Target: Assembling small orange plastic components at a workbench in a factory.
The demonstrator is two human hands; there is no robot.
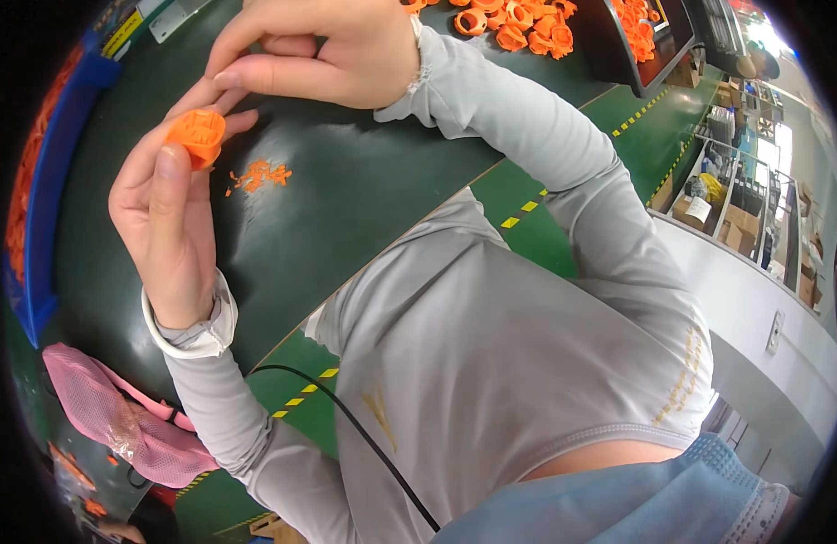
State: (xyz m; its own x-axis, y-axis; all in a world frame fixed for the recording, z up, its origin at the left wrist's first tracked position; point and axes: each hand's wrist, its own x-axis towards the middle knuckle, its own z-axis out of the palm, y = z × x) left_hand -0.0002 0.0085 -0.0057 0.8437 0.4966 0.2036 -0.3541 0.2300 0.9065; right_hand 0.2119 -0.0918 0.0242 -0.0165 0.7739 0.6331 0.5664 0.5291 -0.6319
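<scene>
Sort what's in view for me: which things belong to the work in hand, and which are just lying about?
Seemingly in the work:
orange part in the left fingers
orange scraps
pile of orange parts
blue bin

Seemingly just lying about:
pink mesh item
cardboard boxes

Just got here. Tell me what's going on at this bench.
A person in a grey top is holding a small orange part in the left hand, between thumb and fingers. The right hand is close by, thumb and forefinger near the left fingertips; whether it holds anything is hard to tell. Orange scraps lie on the dark green table. More orange parts are heaped beyond the right forearm, and a blue bin stands at the left.
</scene>
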